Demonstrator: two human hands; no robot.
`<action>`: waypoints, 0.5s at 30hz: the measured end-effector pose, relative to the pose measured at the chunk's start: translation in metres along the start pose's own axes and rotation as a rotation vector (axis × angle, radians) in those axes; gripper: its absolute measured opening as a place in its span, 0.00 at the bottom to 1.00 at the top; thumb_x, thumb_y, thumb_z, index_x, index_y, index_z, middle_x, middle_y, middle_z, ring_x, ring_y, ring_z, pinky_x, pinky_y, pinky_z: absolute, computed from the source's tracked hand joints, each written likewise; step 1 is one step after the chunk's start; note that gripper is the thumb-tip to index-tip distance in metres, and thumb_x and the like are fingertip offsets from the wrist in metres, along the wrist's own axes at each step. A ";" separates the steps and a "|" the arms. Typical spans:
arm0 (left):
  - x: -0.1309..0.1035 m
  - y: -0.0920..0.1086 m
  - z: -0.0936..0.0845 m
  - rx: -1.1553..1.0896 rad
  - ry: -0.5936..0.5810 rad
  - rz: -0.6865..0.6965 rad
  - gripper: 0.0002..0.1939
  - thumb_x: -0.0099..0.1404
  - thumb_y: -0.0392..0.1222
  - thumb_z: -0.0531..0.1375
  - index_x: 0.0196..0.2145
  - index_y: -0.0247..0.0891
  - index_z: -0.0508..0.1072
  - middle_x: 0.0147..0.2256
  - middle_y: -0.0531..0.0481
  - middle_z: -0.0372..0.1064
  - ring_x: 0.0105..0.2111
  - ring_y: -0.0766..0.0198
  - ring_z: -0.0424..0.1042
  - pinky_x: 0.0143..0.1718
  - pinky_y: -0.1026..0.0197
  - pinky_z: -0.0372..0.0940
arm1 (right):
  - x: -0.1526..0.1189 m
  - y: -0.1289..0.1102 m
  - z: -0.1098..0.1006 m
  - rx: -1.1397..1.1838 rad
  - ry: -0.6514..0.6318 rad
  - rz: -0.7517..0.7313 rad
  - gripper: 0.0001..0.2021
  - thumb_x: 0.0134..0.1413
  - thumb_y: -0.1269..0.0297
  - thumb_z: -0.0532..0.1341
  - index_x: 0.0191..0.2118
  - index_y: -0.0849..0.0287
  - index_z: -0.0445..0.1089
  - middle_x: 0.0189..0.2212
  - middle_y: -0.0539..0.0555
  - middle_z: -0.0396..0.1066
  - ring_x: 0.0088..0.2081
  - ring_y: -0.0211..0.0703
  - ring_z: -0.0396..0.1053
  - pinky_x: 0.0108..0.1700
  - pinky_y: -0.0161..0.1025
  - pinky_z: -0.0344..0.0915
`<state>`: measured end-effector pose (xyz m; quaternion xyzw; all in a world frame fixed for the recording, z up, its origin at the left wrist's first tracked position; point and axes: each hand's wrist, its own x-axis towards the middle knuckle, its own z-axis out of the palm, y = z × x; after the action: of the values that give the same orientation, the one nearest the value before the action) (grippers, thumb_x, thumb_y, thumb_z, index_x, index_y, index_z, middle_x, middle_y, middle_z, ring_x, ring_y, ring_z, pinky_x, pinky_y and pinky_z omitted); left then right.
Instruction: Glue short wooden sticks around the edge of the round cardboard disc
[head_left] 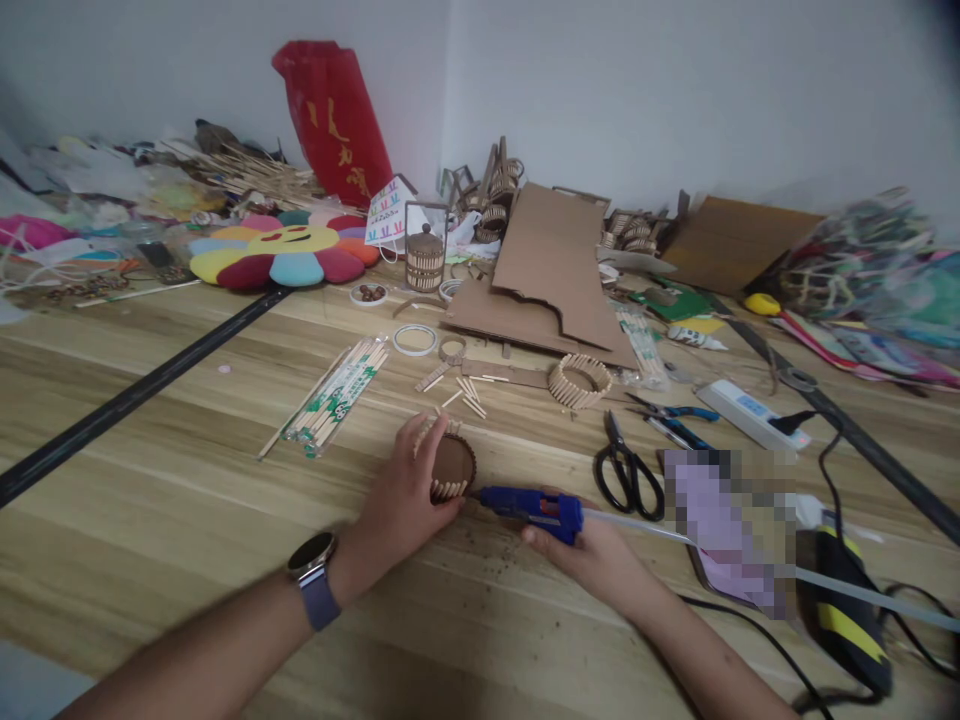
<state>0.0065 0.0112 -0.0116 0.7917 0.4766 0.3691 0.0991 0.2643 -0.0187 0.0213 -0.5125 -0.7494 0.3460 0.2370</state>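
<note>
My left hand [409, 475], with a watch on the wrist, grips the left side of a round cardboard piece [454, 462] edged with short wooden sticks. A blue glue gun [532, 507] is held in my right hand [589, 555], its nozzle at the lower right edge of the round piece. A clear glue stick [637, 523] sticks out of the gun's back. Just beyond the round piece lie several loose short sticks [471, 395] and a cardboard strip [506, 373]. A ring of sticks [579, 381] stands behind, to the right.
Black scissors [628, 475], blue-handled pliers [679, 415], a power strip [752, 415] and a partly blurred phone [720, 530] are at the right. Packed sticks [337, 395] lie at the left. Cardboard sheets [547, 260], a flower cushion [289, 250] and a red bag [334, 125] are behind.
</note>
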 end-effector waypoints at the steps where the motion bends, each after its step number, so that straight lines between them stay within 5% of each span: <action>1: 0.000 0.000 0.000 -0.003 -0.002 0.001 0.54 0.55 0.30 0.68 0.70 0.47 0.41 0.64 0.35 0.53 0.66 0.38 0.56 0.63 0.31 0.58 | 0.000 0.000 0.000 0.002 0.004 -0.006 0.22 0.60 0.43 0.60 0.41 0.58 0.77 0.36 0.58 0.80 0.38 0.53 0.78 0.42 0.44 0.75; 15: 0.000 0.000 0.000 -0.012 -0.001 -0.004 0.53 0.55 0.29 0.68 0.70 0.46 0.43 0.64 0.35 0.54 0.67 0.39 0.55 0.64 0.32 0.58 | 0.001 0.003 0.005 -0.051 0.029 -0.036 0.24 0.60 0.40 0.59 0.42 0.57 0.77 0.36 0.58 0.79 0.38 0.52 0.76 0.43 0.44 0.73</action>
<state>0.0070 0.0109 -0.0119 0.7903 0.4761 0.3713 0.1047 0.2619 -0.0189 0.0161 -0.5098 -0.7634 0.3150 0.2411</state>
